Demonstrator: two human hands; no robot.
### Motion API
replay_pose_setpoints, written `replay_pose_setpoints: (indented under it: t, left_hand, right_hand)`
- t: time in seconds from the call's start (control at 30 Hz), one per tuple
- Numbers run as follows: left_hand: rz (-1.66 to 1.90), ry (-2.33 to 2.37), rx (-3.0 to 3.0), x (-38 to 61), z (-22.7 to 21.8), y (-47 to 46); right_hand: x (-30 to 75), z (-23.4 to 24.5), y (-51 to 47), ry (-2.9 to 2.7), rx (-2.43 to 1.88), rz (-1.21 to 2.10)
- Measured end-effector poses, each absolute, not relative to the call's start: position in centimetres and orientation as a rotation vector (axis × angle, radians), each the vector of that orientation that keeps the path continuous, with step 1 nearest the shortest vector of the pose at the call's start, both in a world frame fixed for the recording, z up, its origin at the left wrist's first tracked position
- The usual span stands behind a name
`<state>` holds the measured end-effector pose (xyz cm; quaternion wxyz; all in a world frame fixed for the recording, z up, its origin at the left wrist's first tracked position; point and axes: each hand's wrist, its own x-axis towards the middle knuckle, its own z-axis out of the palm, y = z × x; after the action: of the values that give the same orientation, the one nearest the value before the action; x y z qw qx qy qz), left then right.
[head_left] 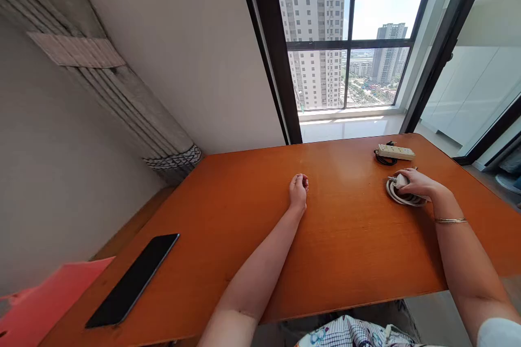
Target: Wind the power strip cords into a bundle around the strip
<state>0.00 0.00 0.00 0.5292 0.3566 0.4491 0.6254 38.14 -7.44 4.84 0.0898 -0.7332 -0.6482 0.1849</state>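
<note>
On the right side of the wooden table, my right hand (417, 181) is closed over a coiled white extension cord (401, 196). Its fingers wrap a white block at the coil's top, and the palm hides much of it. Just behind lies a cream power strip (395, 152) with a black cord (385, 159) bunched beside it. My left hand (299, 190) rests near the table's middle, fingers curled into a loose fist, with nothing visible in it and no object close by.
A dark tablet-like slab (134, 279) lies on the brown table (345, 249) at the left. Red material (61, 293) shows beyond the left edge. A gathered curtain (134, 103) hangs by the wall. Behind the table stand a dark door frame (280, 65) and a window.
</note>
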Motion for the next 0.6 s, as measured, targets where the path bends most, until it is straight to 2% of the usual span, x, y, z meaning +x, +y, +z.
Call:
replay_pose_setpoints:
  t: [0.17,0.33,0.5,0.6]
  left_hand:
    - [1.286,1.051,1.035,1.0,0.2,-0.8]
    - [0.908,0.929,1.38,2.0,0.2,-2.3]
    - [0.872,0.838,1.534,2.3,0.1,-2.8]
    - [0.915,0.903,1.543,1.9,0.3,-2.3]
  right_hand:
    - [34.0,5.5,-6.8,-1.886,-1.93,0.631]
    - [29.1,4.8,-6.3,-1.532,-1.552,0.939]
    - [25.4,4.0,-6.4,-1.08,-1.207,1.206]
    - [24.8,3.9,-6.4,-0.972,-1.151,1.285]
